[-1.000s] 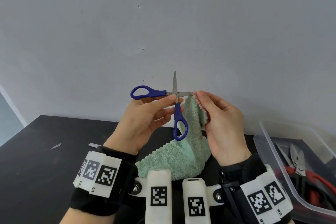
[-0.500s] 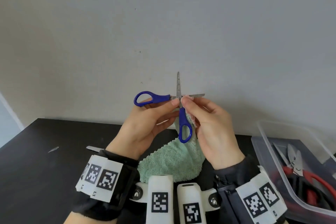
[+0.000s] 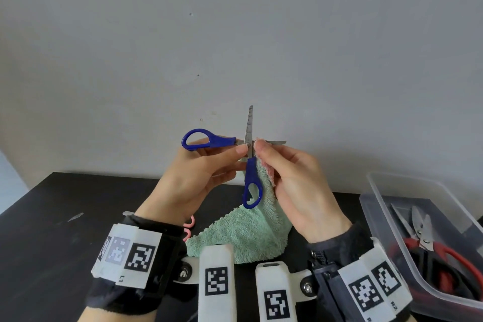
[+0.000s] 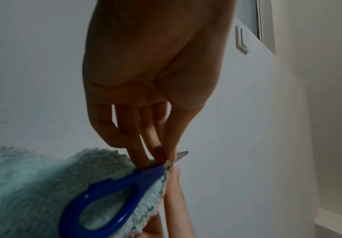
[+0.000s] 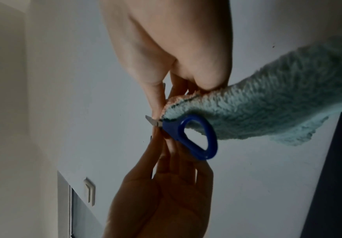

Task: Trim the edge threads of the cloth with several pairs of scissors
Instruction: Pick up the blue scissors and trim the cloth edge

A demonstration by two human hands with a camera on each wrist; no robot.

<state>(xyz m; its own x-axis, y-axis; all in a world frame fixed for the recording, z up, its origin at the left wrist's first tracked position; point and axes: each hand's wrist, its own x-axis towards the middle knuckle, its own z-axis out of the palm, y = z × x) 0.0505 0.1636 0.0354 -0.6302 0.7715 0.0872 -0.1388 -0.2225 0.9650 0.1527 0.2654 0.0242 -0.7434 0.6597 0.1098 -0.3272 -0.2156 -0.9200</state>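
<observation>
The blue-handled scissors [image 3: 209, 140] are held up in front of the wall with the blades spread wide, one pointing up and one to the right. My left hand [image 3: 224, 162] pinches them near the pivot, thumb on top. My right hand [image 3: 271, 159] pinches the top edge of the green cloth [image 3: 243, 232] right beside the pivot, between the blades. The cloth has a pink back and hangs down to the black table [image 3: 52, 217]. The right wrist view shows the cloth [image 5: 267, 104] lying against the lower handle loop [image 5: 198, 136].
A clear plastic box [image 3: 376, 191] stands at the right and holds red-handled scissors [image 3: 444, 253] and other pairs. A pink scissor handle [image 3: 189, 225] peeks out on the table under my left wrist. The wall is close behind.
My right hand has moved left with the cloth edge, up to the scissors' pivot. The scissors stay wide open and have hardly shifted.
</observation>
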